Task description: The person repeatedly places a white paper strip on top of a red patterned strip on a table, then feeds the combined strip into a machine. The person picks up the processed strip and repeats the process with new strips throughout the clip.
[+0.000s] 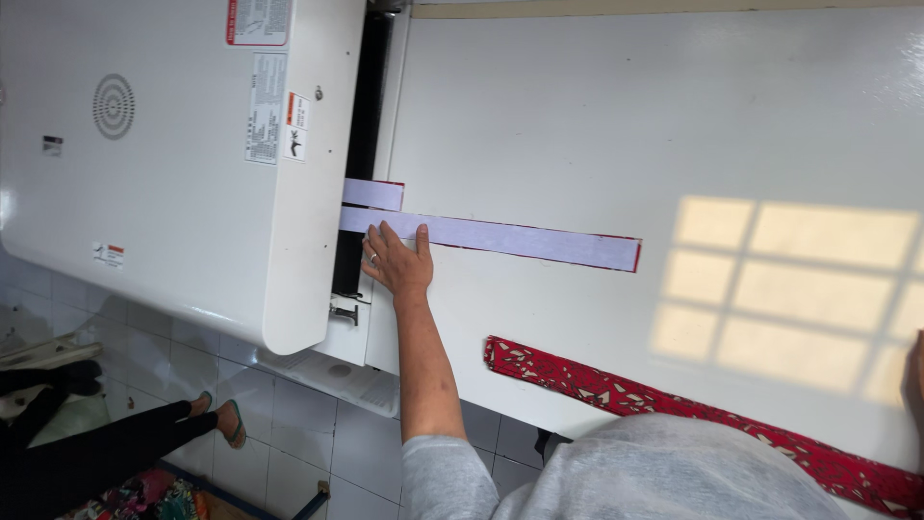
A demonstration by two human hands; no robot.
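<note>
My grey sleeve (448,477) and a white hair cover (664,462) fill the near edge as I lean over a broad white table (674,116). My left hand (397,262) lies flat and unclenched, fingers spread, pressing on the left end of a long pale strip (500,237) with red edging, right where it meets the dark slot (358,173) of a big white machine (173,164). A shorter strip (373,194) sits just beyond it, already partly in the slot. The long one looks barely started, with nearly all of it stretched out across the table to the right. A red patterned strip (693,409) waits near me, untouched. My right hand (914,380) barely shows at the right edge; I cannot tell whether it grips anything. Someone's sandalled foot (226,422) rests on the tiled floor (289,424) at left.
</note>
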